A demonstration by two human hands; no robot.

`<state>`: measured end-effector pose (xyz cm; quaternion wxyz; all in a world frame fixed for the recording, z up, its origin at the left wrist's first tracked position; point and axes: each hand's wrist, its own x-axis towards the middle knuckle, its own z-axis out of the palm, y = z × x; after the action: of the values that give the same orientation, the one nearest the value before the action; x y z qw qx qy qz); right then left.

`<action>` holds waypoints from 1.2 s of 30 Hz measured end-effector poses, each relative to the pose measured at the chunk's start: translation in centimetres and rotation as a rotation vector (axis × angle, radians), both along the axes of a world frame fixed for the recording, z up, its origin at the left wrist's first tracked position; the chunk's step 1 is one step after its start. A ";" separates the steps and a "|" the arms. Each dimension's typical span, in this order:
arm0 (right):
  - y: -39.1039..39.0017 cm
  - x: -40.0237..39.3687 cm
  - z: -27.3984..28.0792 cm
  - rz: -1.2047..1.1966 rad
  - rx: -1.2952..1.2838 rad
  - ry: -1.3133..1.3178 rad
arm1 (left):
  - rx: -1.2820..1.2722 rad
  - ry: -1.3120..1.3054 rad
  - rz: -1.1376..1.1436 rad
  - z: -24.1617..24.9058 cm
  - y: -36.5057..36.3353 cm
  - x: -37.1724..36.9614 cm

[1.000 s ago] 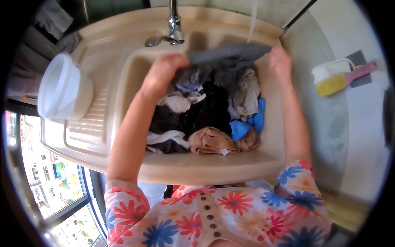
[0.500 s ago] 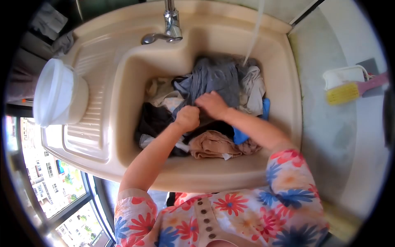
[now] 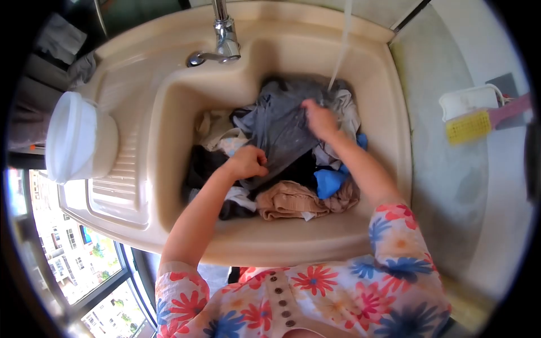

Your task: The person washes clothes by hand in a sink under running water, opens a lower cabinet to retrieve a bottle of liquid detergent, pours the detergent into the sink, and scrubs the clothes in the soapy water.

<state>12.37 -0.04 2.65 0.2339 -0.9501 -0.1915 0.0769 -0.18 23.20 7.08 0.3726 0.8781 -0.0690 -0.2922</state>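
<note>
Clamps grey cloth (image 3: 280, 127) in left hand (image 3: 247, 161). Has moved right hand (image 3: 322, 120) farther away from it; cannot tell finger state there.

White top (image 3: 338, 307), red, blue and orange flowers (image 3: 314, 280), short sleeves (image 3: 397, 236), beige placket (image 3: 273, 304), dark round buttons (image 3: 283, 314)

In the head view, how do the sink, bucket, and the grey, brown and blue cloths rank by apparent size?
1. Sink
2. Grey cloth and bucket: too alike to rank
3. Brown cloth
4. Blue cloth, visible part
</note>
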 end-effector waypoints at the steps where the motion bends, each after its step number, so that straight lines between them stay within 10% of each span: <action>1: -0.5 1.8 -2.2 -0.304 0.162 -0.006 | -0.023 -0.009 0.000 0.2 0.2 0.2; 7: 2.5 -1.7 -1.1 -0.053 0.083 0.043 | -0.094 -0.092 0.625 0.1 -1.8 5.0; 10: 0.9 -1.4 0.1 -0.107 0.353 -0.082 | 0.230 -0.306 0.433 -3.3 -3.4 5.4; 15: -5.0 2.1 8.5 -0.340 1.271 0.259 | -0.963 -0.029 0.816 7.2 -1.7 7.6; 18: -8.5 2.4 11.2 -0.338 1.403 0.222 | -1.227 -0.067 0.658 13.8 -0.8 7.2; 26: -8.6 0.8 1.0 -0.446 0.313 -0.188 | -0.158 0.096 -0.022 3.1 -0.1 0.3; 32: 4.4 -6.1 0.4 0.532 -0.087 -0.236 | 0.145 -0.149 -0.206 -1.1 -0.8 -0.7; 36: -3.0 4.0 -0.9 -0.035 -0.109 -0.160 | 0.142 0.094 -0.153 -0.2 -1.2 -0.4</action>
<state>16.40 -3.09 1.72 0.1670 -0.9678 -0.1885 0.0068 -0.63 21.96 6.89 0.2888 0.8798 -0.0973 -0.3649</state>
